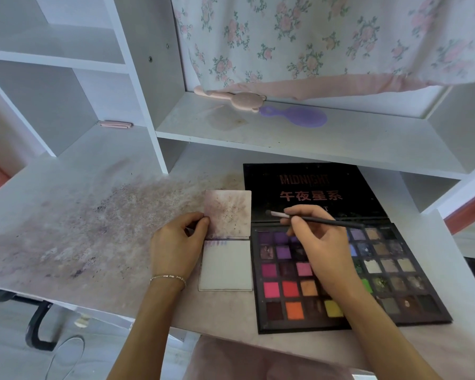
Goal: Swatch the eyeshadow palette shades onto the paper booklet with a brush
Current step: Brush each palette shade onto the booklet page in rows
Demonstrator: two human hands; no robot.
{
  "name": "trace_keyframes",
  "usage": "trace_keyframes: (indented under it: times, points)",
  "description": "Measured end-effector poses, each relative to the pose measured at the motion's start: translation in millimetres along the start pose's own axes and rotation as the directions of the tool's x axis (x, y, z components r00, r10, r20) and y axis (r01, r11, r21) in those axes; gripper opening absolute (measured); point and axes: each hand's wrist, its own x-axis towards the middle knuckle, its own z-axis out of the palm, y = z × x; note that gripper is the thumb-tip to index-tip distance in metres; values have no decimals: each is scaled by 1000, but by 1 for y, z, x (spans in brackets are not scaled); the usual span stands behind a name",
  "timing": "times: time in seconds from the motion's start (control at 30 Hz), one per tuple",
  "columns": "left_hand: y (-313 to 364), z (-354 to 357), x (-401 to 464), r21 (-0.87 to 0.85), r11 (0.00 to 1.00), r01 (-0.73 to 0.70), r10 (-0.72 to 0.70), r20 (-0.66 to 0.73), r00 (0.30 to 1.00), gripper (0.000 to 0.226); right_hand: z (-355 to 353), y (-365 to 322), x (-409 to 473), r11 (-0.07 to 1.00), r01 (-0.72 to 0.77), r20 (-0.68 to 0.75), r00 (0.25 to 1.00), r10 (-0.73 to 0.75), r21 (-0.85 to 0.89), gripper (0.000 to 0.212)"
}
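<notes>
Open palette (348,275) beside flipped-open booklet (226,242) (upper page stained purple).

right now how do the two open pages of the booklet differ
The upper page is stained all over with purplish pigment and dark specks; the lower page is nearly clean, with only a short row of purple strokes along its top edge. The left hand pinches the upper page at its left edge, while the lower page lies untouched on the desk. Both are square, about the same size, joined at the fold.
</notes>
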Motion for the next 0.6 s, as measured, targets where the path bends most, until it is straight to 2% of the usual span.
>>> trace_keyframes:
  times: [0.2,0.33,0.43,0.6]
  points:
    - [4,2,1,41,998,42,-41,-12,999,11,-41,8,-7,990,-30,-148,989,9,-140,24]
    - [6,6,2,38,997,62,-62,-20,998,13,-70,14,-7,964,-36,-257,966,-35,-265,23]
    - [5,8,-1,39,998,49,-47,-47,998,14,-88,20,-5,927,-51,-296,953,-66,-371,12]
    - [5,8,-2,75,996,36,-31,-79,996,12,-102,31,-4,874,-92,-330,940,-82,-477,12]
